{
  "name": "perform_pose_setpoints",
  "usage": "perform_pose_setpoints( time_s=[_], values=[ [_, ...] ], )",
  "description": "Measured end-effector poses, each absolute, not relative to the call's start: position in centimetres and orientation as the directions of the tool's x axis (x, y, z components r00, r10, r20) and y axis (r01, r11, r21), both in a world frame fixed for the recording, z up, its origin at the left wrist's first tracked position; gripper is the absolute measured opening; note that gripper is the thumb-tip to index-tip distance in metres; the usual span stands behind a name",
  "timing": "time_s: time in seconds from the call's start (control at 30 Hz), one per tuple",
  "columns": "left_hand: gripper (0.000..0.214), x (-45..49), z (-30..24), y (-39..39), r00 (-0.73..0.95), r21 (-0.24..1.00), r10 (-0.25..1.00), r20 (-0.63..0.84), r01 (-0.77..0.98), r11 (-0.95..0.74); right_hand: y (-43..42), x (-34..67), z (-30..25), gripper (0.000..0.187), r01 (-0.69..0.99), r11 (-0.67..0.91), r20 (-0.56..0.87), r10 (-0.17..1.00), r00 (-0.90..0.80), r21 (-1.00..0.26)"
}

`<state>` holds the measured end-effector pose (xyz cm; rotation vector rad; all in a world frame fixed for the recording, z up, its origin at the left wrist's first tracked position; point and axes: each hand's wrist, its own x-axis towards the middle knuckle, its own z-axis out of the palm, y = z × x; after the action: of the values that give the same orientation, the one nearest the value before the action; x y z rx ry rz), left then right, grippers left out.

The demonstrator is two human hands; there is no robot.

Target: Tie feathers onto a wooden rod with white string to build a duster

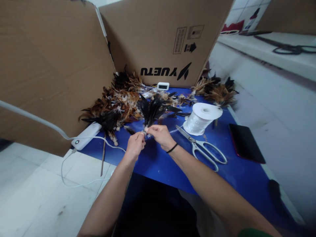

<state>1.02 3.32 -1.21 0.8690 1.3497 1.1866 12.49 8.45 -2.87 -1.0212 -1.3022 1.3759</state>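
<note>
A fanned bunch of black feathers [151,110] points away from me, its quill ends pinched between my two hands. My left hand [136,144] is closed at the base of the bunch. From the other side my right hand [161,135], with a black band at the wrist, grips the same base with thumb and fingers. Right of my hands stands a spool of white ribbon [201,120], a loose strand trailing from it toward my right hand. Silver scissors [203,147] lie beside the spool, blades pointing toward the feathers.
Brown and black feather bunches [118,105] heap along the back left of the blue table [160,168], more at the back right [219,90]. Around them are a white power strip [86,135] with a cable, a small white clock [163,86], a dark phone [247,143] and a tall cardboard box [153,39].
</note>
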Motion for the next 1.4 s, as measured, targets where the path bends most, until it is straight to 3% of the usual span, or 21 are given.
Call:
perform_pose_setpoints(
  time_s=[0.13, 0.33, 0.47, 0.63, 0.8, 0.93, 1.1, 1.23, 1.4],
  values=[
    [0.016, 0.2, -1.1, 3.7, 0.107, 0.874, 0.936, -0.337, -0.334, 0.353, 8.5, 12.6, -3.1, 0.025, -0.153, 0.011, 0.05, 0.965, -0.256, -0.988],
    [0.026, -1.2, -1.1, 3.9, 0.315, 0.831, 0.896, -0.313, -0.365, 0.419, 8.5, 13.1, -2.8, 0.027, -0.123, -0.003, 0.039, 0.94, -0.34, -0.992],
    [0.027, -1.2, -1.2, 3.8, 0.297, 0.834, 0.909, -0.292, -0.387, 0.394, 8.6, 13.4, -2.6, 0.03, -0.082, 0.097, 0.12, 0.926, -0.359, -0.992],
    [0.03, -0.2, -1.3, 3.6, 0.118, 0.913, 0.964, -0.237, -0.314, 0.263, 8.7, 13.3, -3.0, 0.031, -0.019, 0.191, 0.186, 0.917, -0.352, -0.981],
    [0.03, 0.4, -2.1, 3.3, -0.042, 0.981, 0.986, -0.164, -0.109, 0.159, 8.4, 12.9, -3.4, 0.029, 0.041, 0.161, 0.143, 0.95, -0.276, -0.986],
    [0.035, 0.3, -2.7, 3.1, -0.137, 0.959, 0.991, -0.001, 0.279, 0.04, 7.9, 12.8, -3.1, 0.027, 0.203, 0.201, 0.159, 0.965, -0.206, -0.958],
    [0.032, 0.3, -2.7, 2.9, -0.105, 0.658, 0.95, 0.294, 0.743, -0.121, 7.1, 12.8, -2.1, 0.026, 0.38, 0.33, 0.266, 0.94, -0.211, -0.864],
    [0.026, 0.7, -3.0, 2.8, -0.057, 0.455, 0.899, 0.435, 0.875, -0.165, 6.5, 12.5, -1.6, 0.024, 0.464, 0.346, 0.286, 0.938, -0.197, -0.816],
    [0.026, 1.5, -3.8, 2.5, -0.073, 0.273, 0.888, 0.455, 0.96, -0.061, 6.4, 12.2, -1.5, 0.032, 0.432, 0.308, 0.252, 0.95, -0.182, -0.848]
  ],
)
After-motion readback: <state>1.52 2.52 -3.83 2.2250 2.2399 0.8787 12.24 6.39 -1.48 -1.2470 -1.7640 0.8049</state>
